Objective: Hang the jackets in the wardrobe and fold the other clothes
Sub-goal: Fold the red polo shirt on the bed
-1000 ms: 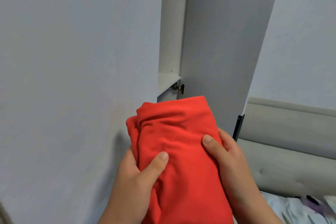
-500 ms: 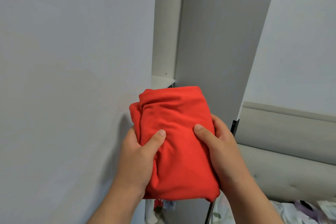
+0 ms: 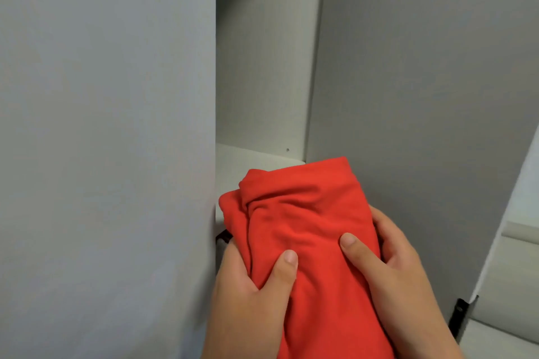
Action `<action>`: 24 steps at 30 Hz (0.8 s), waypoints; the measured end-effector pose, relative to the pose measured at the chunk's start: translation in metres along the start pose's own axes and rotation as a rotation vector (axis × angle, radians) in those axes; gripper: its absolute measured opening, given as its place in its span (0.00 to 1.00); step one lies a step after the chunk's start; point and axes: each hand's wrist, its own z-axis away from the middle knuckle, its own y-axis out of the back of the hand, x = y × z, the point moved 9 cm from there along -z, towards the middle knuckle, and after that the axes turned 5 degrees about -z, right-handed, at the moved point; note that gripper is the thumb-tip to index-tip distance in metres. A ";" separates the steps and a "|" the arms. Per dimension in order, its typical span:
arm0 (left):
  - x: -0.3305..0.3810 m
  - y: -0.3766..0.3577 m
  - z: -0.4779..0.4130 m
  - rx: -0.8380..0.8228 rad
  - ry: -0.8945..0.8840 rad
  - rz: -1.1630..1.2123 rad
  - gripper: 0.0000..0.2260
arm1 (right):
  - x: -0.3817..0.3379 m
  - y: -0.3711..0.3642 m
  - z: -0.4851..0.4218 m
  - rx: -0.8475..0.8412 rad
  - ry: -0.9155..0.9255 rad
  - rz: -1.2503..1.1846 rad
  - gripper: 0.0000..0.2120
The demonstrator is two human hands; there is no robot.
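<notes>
A folded red garment [image 3: 309, 221] is held in front of the wardrobe's opening. My left hand [image 3: 253, 297] grips its left side, thumb pressed on top and fingers hidden beneath. My right hand [image 3: 390, 268] grips its right side the same way. The garment's far end overlaps the front edge of a white wardrobe shelf [image 3: 248, 160]. The garment's lower end runs out of view at the bottom.
A closed wardrobe door [image 3: 108, 140] fills the left. The open wardrobe door [image 3: 423, 96] stands on the right, a black hinge part [image 3: 462, 312] at its lower edge. A padded headboard [image 3: 516, 280] shows at far right. Something dark [image 3: 223, 237] peeks out below the shelf.
The view has closed in on the wardrobe and shifted right, so the shelf opening looks wider. Both hands have carried the red garment forward to the shelf's front edge.
</notes>
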 end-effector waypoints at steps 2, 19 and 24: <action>-0.006 -0.018 -0.010 0.023 0.026 -0.025 0.27 | 0.017 0.011 -0.019 -0.004 -0.013 -0.022 0.25; 0.036 -0.043 -0.143 0.260 -0.094 -0.095 0.15 | 0.027 -0.060 -0.182 -0.283 -0.022 -0.021 0.27; 0.032 -0.029 -0.177 0.433 -0.008 -0.090 0.17 | 0.045 -0.099 -0.225 -0.411 -0.122 -0.018 0.27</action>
